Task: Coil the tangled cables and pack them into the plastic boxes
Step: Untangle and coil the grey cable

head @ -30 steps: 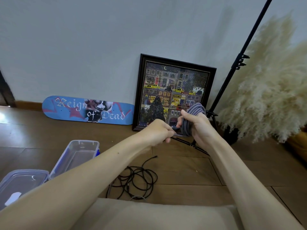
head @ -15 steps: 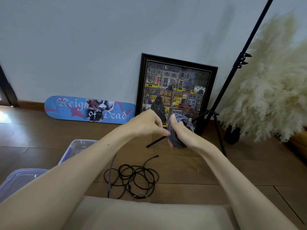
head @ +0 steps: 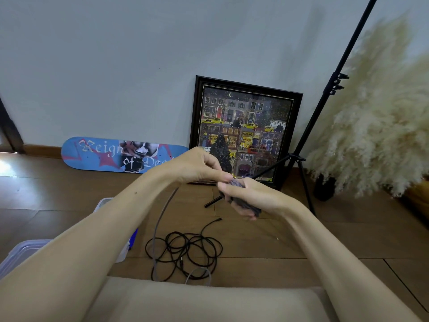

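right hand [head: 251,198], just right of centre, curls its fingers round a grey braided cable coil [head: 248,205]. left hand [head: 197,167] meets it from the left, thumb and fingers pinching the coil's top. the loose grey tail [head: 160,219] drops to the wooden floor [head: 301,240], into a tangled black cable [head: 185,252] at lower centre. clear plastic boxes [head: 21,251] sit lower left, partly behind the left forearm.

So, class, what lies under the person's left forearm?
Parts of two clear plastic boxes show: the far box with its blue clip, and the near box. The left forearm covers the rest, so their contents cannot be seen.
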A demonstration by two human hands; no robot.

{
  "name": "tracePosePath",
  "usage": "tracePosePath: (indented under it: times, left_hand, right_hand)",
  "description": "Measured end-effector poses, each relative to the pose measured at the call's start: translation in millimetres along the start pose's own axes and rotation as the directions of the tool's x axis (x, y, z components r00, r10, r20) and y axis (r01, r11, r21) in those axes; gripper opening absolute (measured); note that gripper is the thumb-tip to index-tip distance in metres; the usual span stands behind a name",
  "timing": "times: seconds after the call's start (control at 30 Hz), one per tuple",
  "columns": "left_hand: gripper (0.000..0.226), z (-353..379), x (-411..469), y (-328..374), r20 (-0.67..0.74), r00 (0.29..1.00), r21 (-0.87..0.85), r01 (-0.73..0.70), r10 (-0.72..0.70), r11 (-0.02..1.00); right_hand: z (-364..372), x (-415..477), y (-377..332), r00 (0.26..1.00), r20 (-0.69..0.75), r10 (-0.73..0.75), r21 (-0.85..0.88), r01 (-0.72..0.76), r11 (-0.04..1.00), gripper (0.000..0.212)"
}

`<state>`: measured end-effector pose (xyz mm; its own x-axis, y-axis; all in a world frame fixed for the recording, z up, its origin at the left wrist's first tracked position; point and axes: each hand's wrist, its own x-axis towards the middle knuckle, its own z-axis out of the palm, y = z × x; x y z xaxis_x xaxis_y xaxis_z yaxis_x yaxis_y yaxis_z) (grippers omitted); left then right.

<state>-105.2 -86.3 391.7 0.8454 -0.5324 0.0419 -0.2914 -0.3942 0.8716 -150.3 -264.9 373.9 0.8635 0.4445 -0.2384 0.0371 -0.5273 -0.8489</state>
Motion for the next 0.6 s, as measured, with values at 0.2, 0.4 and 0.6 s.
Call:
tracePosePath:
  times: [0.2, 0.4, 0.6]
  left_hand:
    - [0.034, -10, -3, -4, -0.023, 0.999, -0.081, 0.025, -0.027, 0.996]
    - [0.038, -9, -5, -4, 0.002, 1.000, -0.116, 0.014, -0.014, 0.993]
    - [0.024, -5, -2, -3, -0.014, 1.000, -0.373, -0.003, -0.002, 0.928]
  right_hand:
    - [-1, -4, 0, 0.997, 0.060, -0.040, 0.101, 0.034, 0.994, 0.034]
    - [-4, -7, 2, 0.984, 0.163, -0.068, 0.228, 0.029, 0.973, 0.029]
    - [-12, -8, 5, 0.925, 0.225, -0.307, 0.618, 0.108, 0.779, 0.032]
